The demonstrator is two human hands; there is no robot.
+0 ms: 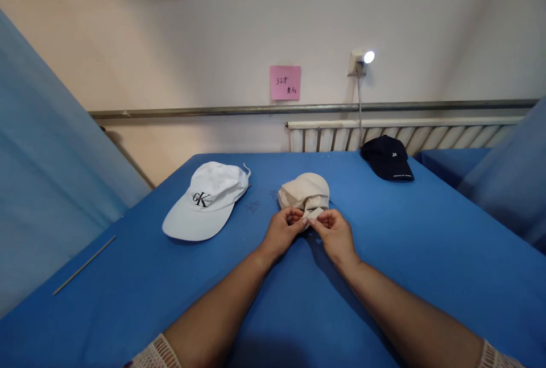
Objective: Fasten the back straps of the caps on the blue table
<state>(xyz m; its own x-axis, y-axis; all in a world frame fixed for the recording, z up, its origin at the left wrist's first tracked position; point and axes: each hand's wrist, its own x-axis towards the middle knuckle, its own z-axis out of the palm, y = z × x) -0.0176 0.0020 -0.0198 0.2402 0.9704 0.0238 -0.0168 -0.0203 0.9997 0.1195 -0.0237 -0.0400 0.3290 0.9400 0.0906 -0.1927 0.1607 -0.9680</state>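
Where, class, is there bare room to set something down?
Free: between the right forearm and dark baseball cap; between the thin stick and left forearm, nearer than the white baseball cap. Crowded: mid-surface, where left hand and right hand pinch the beige baseball cap.

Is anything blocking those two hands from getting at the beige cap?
Nothing visible is: the left hand and right hand both pinch the beige cap at its near edge. The white cap lies apart to the left, the dark cap farther back, right.
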